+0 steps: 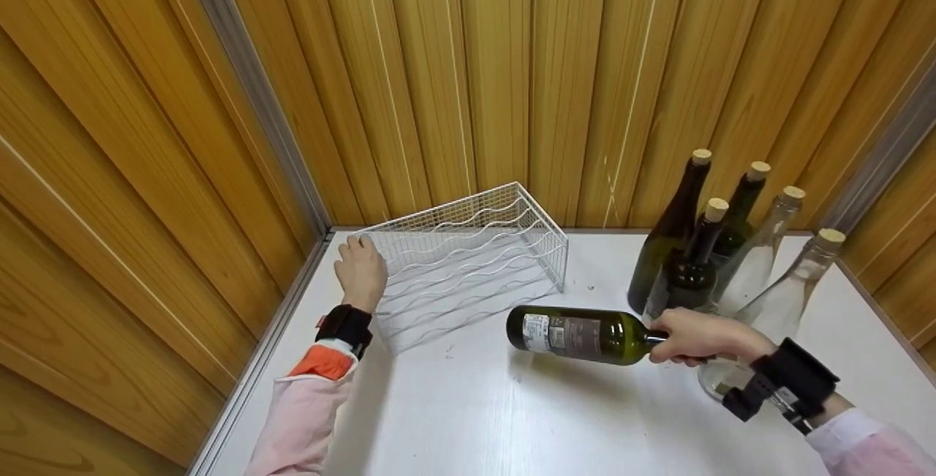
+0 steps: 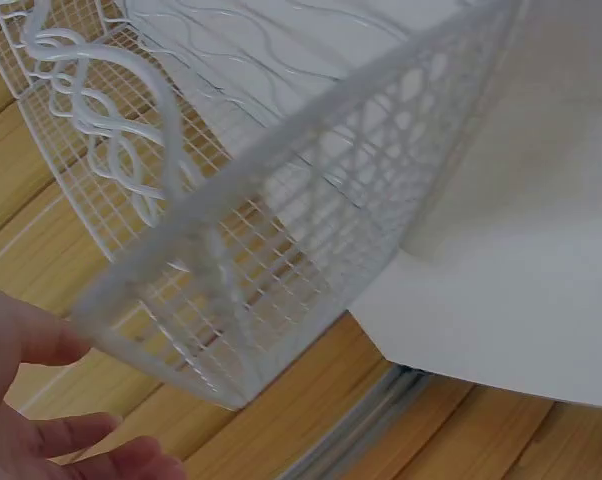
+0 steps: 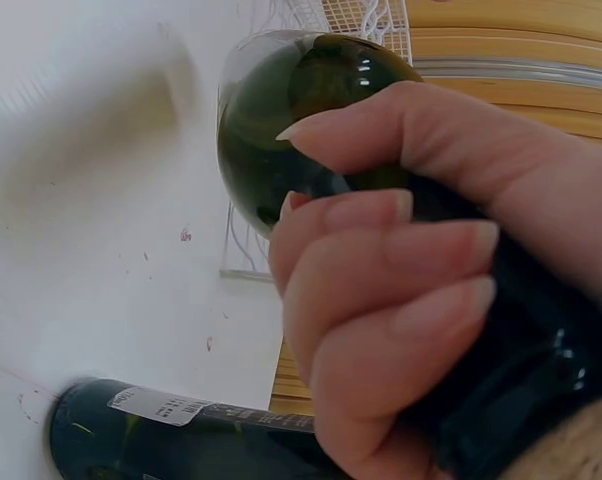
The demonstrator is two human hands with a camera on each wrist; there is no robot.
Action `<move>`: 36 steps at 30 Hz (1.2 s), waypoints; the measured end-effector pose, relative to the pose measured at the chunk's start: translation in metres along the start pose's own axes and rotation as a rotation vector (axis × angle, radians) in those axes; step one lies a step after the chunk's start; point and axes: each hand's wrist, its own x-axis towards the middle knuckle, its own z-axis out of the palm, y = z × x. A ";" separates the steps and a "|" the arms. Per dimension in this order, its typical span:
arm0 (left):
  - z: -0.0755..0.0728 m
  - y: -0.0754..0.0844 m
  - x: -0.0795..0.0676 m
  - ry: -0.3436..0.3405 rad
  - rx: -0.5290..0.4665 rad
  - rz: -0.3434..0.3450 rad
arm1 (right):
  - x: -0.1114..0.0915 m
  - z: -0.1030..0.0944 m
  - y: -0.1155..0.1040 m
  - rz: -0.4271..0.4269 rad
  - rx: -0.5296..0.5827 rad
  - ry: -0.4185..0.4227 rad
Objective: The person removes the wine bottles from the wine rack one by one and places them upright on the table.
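My right hand [image 1: 695,337] grips a green wine bottle [image 1: 578,333] by its neck. The bottle lies nearly level over the white table, its labelled base toward the left and a shadow beneath it. In the right wrist view, fingers and thumb wrap the dark foil neck, with the cork [image 3: 571,450] at the lower corner. My left hand [image 1: 362,271] is at the left end of a white wire bottle rack [image 1: 545,264] with wavy rails. From the left wrist, the thumb [image 2: 51,335] reaches the rack's corner while the other fingers extend loosely beside it.
Several corked bottles stand at the right: dark ones, including a brown-black bottle [image 1: 669,242], and clear ones, such as the clear bottle [image 1: 790,286] near my right wrist. Wood-panelled walls [image 1: 490,81] close off the back and sides of the white table [image 1: 468,417].
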 end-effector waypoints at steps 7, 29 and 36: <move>-0.009 0.050 -0.003 0.055 -0.103 0.300 | -0.001 -0.001 -0.002 -0.002 -0.025 0.006; -0.013 0.173 -0.080 -0.470 -0.231 0.895 | -0.003 0.000 -0.005 -0.032 -0.089 -0.018; 0.003 0.186 -0.093 -0.489 -0.241 0.887 | -0.003 -0.001 -0.007 -0.046 -0.104 -0.018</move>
